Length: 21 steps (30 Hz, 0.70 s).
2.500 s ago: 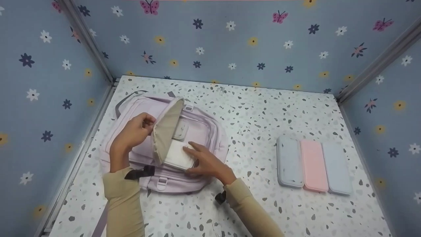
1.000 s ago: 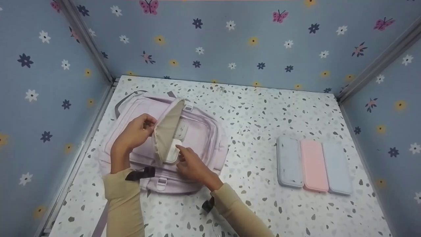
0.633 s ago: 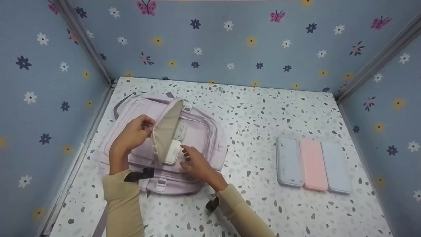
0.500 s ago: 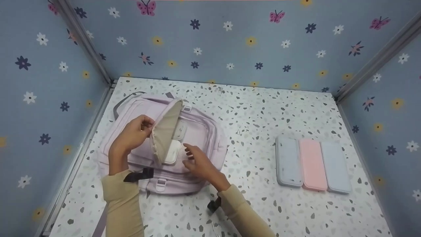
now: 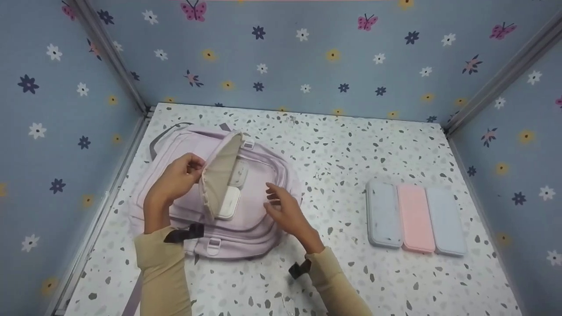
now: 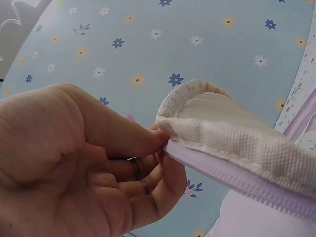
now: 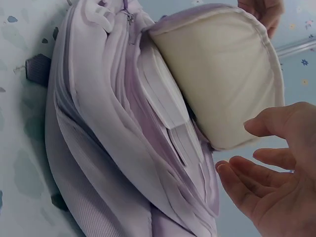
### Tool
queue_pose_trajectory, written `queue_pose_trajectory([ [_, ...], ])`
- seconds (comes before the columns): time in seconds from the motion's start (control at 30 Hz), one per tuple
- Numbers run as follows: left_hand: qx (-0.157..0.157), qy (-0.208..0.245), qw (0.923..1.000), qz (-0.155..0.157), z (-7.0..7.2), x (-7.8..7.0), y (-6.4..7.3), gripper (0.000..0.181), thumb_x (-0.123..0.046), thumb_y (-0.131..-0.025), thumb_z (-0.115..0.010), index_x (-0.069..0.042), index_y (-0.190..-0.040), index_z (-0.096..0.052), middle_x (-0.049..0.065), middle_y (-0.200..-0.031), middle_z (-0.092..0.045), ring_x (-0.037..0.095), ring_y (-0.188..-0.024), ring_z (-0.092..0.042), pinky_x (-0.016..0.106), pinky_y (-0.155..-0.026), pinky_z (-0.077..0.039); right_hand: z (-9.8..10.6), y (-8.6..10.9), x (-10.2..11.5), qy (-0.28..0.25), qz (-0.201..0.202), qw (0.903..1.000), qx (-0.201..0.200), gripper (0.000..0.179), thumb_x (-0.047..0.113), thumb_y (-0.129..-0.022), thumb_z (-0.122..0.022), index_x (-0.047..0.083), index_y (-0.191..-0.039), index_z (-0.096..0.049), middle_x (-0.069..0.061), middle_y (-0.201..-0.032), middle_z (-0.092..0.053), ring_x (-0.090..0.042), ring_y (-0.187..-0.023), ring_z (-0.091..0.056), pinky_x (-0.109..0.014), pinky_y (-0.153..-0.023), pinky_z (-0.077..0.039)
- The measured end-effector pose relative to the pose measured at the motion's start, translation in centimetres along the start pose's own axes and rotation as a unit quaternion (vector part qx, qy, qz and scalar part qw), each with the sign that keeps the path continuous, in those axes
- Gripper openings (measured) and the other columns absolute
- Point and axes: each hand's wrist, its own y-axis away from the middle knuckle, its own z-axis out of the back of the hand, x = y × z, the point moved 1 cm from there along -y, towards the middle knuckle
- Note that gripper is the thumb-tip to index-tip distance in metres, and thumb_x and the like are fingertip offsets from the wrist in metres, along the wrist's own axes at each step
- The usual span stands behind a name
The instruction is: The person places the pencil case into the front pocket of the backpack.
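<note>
A lilac backpack (image 5: 259, 193) lies on the speckled table, its front pocket unzipped. My left hand (image 5: 175, 177) pinches the edge of the beige-lined pocket flap (image 5: 221, 175) and holds it up; the left wrist view shows thumb and fingers on the zipper edge (image 6: 247, 182). Inside the pocket sit a white case (image 5: 230, 202) and, beyond it, a greyish case (image 5: 238, 173), both partly hidden by the flap. Over the pocket's right side is my right hand (image 5: 285, 210), fingers loosely bent and apart, holding nothing. In the right wrist view it hovers near the flap and pocket opening.
At the right of the table lie three slim cases side by side: grey-blue (image 5: 385, 215), pink (image 5: 416, 218) and pale blue (image 5: 445, 220). Flower-patterned panels (image 5: 281, 52) enclose the table on the back and sides. A backpack strap (image 5: 133, 296) trails toward the front edge.
The white case has slid left, deeper under the flap, with my right hand pushing it. That hand has since drawn back to the right. My left hand still holds the flap.
</note>
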Motion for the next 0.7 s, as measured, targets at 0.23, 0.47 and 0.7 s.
queue_pose_trajectory([
  [0.23,0.012,0.000,0.9999,0.010,0.1,0.1,0.0,0.022,-0.009,-0.099,-0.044,0.005,-0.115,-0.049,0.014,-0.100,-0.052,0.019,-0.084,-0.052,0.026,-0.072,-0.042,2.3,0.8,-0.9,0.003,-0.009,0.9991,-0.042,0.048,0.005,-0.092,-0.058,-0.001,-0.138,-0.045,-0.022,-0.121,-0.057,-0.033,-0.110,-0.060,-0.038,-0.092,-0.051],
  [0.47,0.014,-0.004,0.9999,0.009,0.1,0.1,0.1,0.023,-0.009,-0.099,-0.043,0.005,-0.116,-0.049,0.016,-0.103,-0.052,0.021,-0.086,-0.053,0.029,-0.074,-0.041,4.3,1.8,-2.3,0.029,-0.032,0.9969,-0.066,0.049,0.008,-0.091,-0.061,0.002,-0.138,-0.046,-0.020,-0.122,-0.058,-0.028,-0.110,-0.061,-0.032,-0.091,-0.051],
  [0.7,0.014,-0.004,0.9999,0.005,0.2,0.2,0.1,0.024,-0.008,-0.098,-0.043,0.006,-0.117,-0.049,0.018,-0.105,-0.053,0.022,-0.087,-0.054,0.030,-0.075,-0.042,6.0,2.9,-2.8,0.052,-0.060,0.9926,-0.092,0.050,0.013,-0.091,-0.063,0.005,-0.138,-0.047,-0.018,-0.124,-0.058,-0.027,-0.111,-0.061,-0.035,-0.093,-0.050],
])
